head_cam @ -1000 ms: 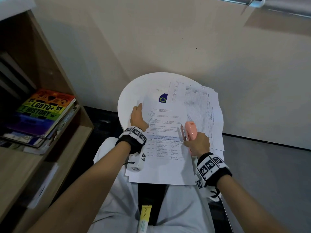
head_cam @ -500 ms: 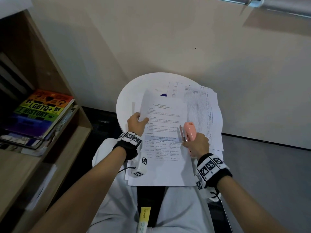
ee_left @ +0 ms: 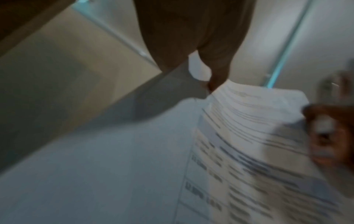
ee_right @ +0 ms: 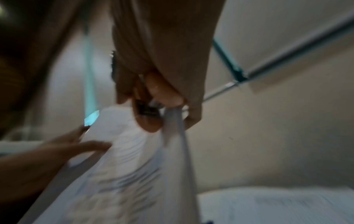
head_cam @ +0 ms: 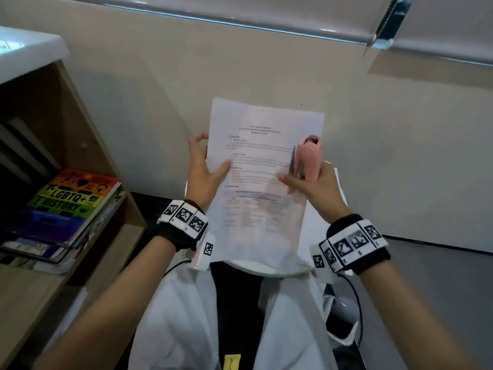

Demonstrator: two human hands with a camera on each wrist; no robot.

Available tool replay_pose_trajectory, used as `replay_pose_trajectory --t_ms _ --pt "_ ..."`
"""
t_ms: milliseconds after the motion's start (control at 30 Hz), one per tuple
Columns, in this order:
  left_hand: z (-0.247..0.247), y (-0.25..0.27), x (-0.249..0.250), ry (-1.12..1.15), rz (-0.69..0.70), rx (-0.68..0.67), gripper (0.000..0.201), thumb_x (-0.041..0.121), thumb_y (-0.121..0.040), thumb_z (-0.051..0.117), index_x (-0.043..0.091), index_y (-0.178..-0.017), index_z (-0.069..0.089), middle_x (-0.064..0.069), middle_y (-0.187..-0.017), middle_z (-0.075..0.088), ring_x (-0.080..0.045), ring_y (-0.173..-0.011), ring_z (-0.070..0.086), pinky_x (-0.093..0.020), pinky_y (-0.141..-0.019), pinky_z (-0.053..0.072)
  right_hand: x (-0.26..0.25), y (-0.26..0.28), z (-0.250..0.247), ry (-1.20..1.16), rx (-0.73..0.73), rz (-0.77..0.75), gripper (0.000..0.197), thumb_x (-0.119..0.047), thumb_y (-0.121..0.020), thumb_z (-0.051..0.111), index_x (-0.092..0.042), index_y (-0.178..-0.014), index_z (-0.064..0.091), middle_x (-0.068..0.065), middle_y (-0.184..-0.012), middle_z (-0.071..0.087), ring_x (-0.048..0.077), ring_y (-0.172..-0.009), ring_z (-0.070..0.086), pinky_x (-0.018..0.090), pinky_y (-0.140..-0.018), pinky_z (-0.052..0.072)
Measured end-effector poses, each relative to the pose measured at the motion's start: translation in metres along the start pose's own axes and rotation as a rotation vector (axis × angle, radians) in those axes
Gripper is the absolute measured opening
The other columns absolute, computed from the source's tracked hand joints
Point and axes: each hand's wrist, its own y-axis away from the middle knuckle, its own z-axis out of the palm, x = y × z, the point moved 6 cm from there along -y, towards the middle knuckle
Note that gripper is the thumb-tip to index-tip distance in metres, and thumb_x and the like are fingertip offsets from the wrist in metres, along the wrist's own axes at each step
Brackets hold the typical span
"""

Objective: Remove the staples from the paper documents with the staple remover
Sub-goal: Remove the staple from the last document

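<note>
A printed paper document point(head_cam: 261, 161) is held upright in the air in front of the wall. My left hand point(head_cam: 206, 166) pinches its left edge, thumb on the printed front, other fingers behind. My right hand point(head_cam: 306, 182) grips the pink staple remover point(head_cam: 309, 158) pointing up, and its thumb and fingers also pinch the document's right edge. The left wrist view is blurred and shows the document point(ee_left: 258, 136) and my thumb at its edge. The blurred right wrist view shows the staple remover point(ee_right: 157, 89) in my fingers against the document point(ee_right: 124, 151). No staple can be made out.
The round white table point(head_cam: 266, 271) is mostly hidden behind the lifted document, with more papers point(head_cam: 340, 182) lying on it. A wooden shelf point(head_cam: 112, 161) with a rainbow book point(head_cam: 72, 201) stands at the left. A yellow tube point(head_cam: 231, 363) lies between my knees.
Both hands have lifted the document off the table and stood it upright before the wall. The right hand, which only held the staple remover, now pinches the paper too.
</note>
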Motion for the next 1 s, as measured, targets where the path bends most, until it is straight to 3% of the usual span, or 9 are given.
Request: replay_pose_trajectory --t_ms 67,133,233,333,433,567,800,900,1000 --pt "0.001 -0.008 0.029 -0.007 0.153 0.068 0.061 0.000 -0.086 0.063 0.024 -0.125 0.022 0.003 -0.119 0.058 -0.016 -0.106 0.064 -0.036 -0.088 0.056 -0.025 -0.008 0.014 -0.001 0.076 -0.137 0.046 -0.003 -0.071 0.082 0.001 -0.112 0.061 0.015 -0.106 0.071 0.026 -0.095 0.070 0.033 -0.076 0.059" --pt "-0.001 -0.016 0.048 -0.031 0.248 0.142 0.064 0.002 -0.088 0.060 0.023 -0.131 0.016 0.009 -0.120 0.053 -0.008 -0.107 0.062 -0.031 -0.090 0.054 -0.038 -0.011 0.025 -0.042 0.112 -0.214 0.051 0.001 -0.070 0.082 0.002 -0.114 0.058 0.017 -0.110 0.068 0.026 -0.100 0.068 0.029 -0.080 0.057" --pt "-0.007 -0.019 0.056 -0.008 0.285 0.179 0.067 0.001 -0.087 0.061 0.023 -0.129 0.015 -0.003 -0.118 0.053 -0.005 -0.105 0.062 -0.017 -0.084 0.052 -0.043 -0.012 0.036 -0.104 0.062 -0.233 0.063 0.005 -0.070 0.080 0.005 -0.123 0.047 0.021 -0.117 0.063 0.028 -0.106 0.066 0.033 -0.085 0.057" --pt "-0.011 -0.020 0.045 0.001 0.244 0.140 0.066 0.004 -0.085 0.065 0.025 -0.127 0.018 -0.011 -0.120 0.053 -0.016 -0.108 0.061 -0.022 -0.084 0.054 -0.032 -0.015 0.040 -0.092 -0.001 -0.208 0.072 0.006 -0.068 0.081 0.002 -0.124 0.036 0.024 -0.122 0.057 0.031 -0.112 0.063 0.046 -0.091 0.055" --pt "-0.012 -0.025 0.032 -0.003 0.150 0.102 0.051 0.011 -0.087 0.061 0.023 -0.122 0.027 -0.011 -0.120 0.054 -0.019 -0.107 0.061 -0.033 -0.085 0.056 -0.017 -0.018 0.035 -0.063 0.008 -0.147 0.072 0.005 -0.069 0.081 0.000 -0.124 0.035 0.023 -0.122 0.057 0.030 -0.112 0.063 0.042 -0.089 0.057" --pt "-0.011 -0.034 0.028 0.009 0.059 0.134 0.016 0.013 -0.094 0.050 0.013 -0.107 0.040 0.006 -0.098 0.059 -0.007 -0.087 0.061 -0.028 -0.076 0.053 -0.006 -0.027 0.022 -0.069 0.049 -0.094 0.066 0.004 -0.071 0.079 0.003 -0.127 0.042 0.019 -0.123 0.061 0.028 -0.113 0.063 0.038 -0.090 0.056" --pt "-0.008 -0.049 0.043 0.083 0.099 0.171 0.005 0.006 -0.095 0.040 0.011 -0.097 0.038 0.006 -0.084 0.049 -0.001 -0.070 0.049 -0.014 -0.063 0.042 -0.018 -0.043 0.016 -0.089 0.033 -0.111 0.054 0.001 -0.075 0.077 0.011 -0.122 0.053 0.018 -0.117 0.068 0.028 -0.106 0.067 0.039 -0.090 0.056" --pt "-0.004 -0.044 0.038 0.047 0.112 0.114 0.010 0.013 -0.101 0.036 0.019 -0.096 0.042 0.008 -0.088 0.055 0.002 -0.073 0.055 -0.017 -0.070 0.048 -0.014 -0.045 0.017 -0.057 0.015 -0.102 0.055 0.000 -0.074 0.078 0.010 -0.122 0.053 0.018 -0.116 0.068 0.027 -0.106 0.068 0.041 -0.090 0.056" --pt "-0.004 -0.038 0.031 -0.061 0.143 0.100 0.009 0.021 -0.103 0.036 0.022 -0.106 0.044 0.009 -0.095 0.060 -0.003 -0.084 0.060 -0.030 -0.079 0.052 -0.005 -0.045 0.017 -0.037 0.045 -0.066 0.058 -0.001 -0.073 0.079 0.008 -0.122 0.051 0.019 -0.117 0.066 0.027 -0.106 0.067 0.045 -0.090 0.056"
